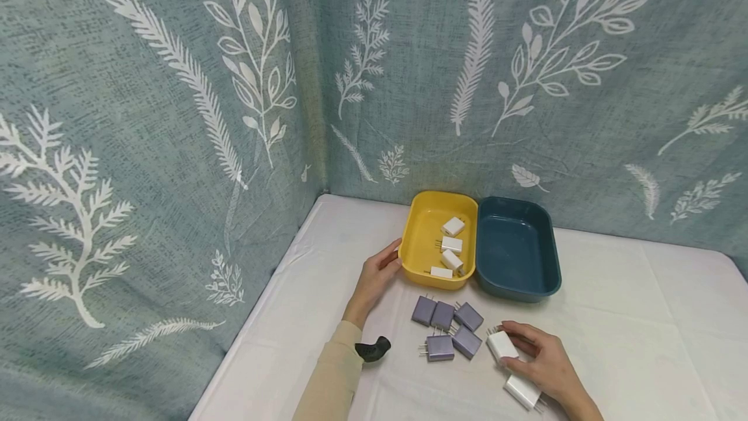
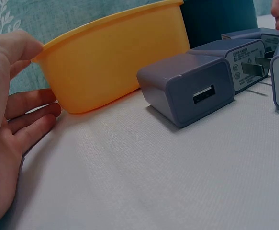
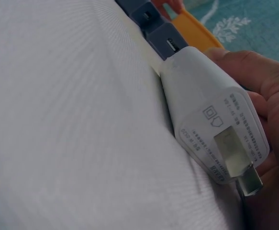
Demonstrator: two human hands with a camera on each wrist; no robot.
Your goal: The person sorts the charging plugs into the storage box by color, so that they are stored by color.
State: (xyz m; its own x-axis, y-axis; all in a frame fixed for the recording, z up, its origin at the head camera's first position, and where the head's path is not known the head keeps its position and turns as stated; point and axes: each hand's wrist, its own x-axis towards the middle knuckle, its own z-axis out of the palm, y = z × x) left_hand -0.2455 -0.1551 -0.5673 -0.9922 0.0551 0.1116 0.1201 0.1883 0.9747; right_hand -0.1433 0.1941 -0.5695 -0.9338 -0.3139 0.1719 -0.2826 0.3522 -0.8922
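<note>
My right hand [image 1: 540,359] pinches a white USB wall charger [image 1: 501,347] between thumb and fingers, prongs pointing away from me. Close by the palm lies a second white charger [image 1: 523,392]; in the right wrist view this charger [image 3: 216,110] shows its printed face and prongs, hiding most of the gripped one. At the yellow bin [image 1: 413,232], my left hand [image 1: 374,281] touches the left side; its fingers [image 2: 36,103] rest extended on the outer wall, with the topmost digit at the rim. Several white chargers [image 1: 452,245] lie inside that bin.
Several purple chargers [image 1: 440,347] sit in a loose cluster before the bins, between my hands. A dark blue bin [image 1: 514,288] stands against the yellow one's right side. Patterned curtains [image 1: 409,83] rise behind and left of the white-covered table [image 1: 631,317].
</note>
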